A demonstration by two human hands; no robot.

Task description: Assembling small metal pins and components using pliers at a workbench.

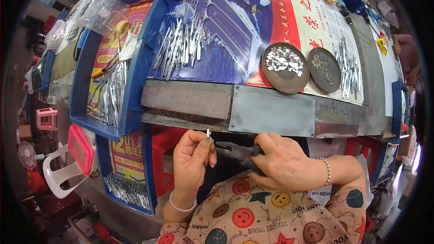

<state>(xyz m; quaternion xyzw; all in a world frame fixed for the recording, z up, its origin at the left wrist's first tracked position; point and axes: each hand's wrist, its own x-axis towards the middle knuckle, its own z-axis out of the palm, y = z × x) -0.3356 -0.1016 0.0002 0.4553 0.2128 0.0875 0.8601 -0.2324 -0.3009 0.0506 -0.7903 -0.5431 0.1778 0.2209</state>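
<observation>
My left hand [193, 159] pinches a small thin silver metal piece [208, 134] upright between thumb and fingers, just below the table's front edge. My right hand [281, 162] grips dark pliers [234, 149] whose jaws point left and meet the metal piece at my left fingertips. Both hands are over my lap, on a patterned cloth with round smiling faces [253, 214]. On the table above lies a heap of silver metal strips [178, 47], and a round brown dish [285, 68] holds several small shiny pieces.
A second brown dish [324, 69] holds dark bits, with more silver strips [349, 65] beside it. A blue tray [131, 86] at the left holds metal strips [110, 92]; another tray of them [126, 190] sits lower. Pink basket [82, 149], white chair [61, 176] and fan [26, 154] stand left.
</observation>
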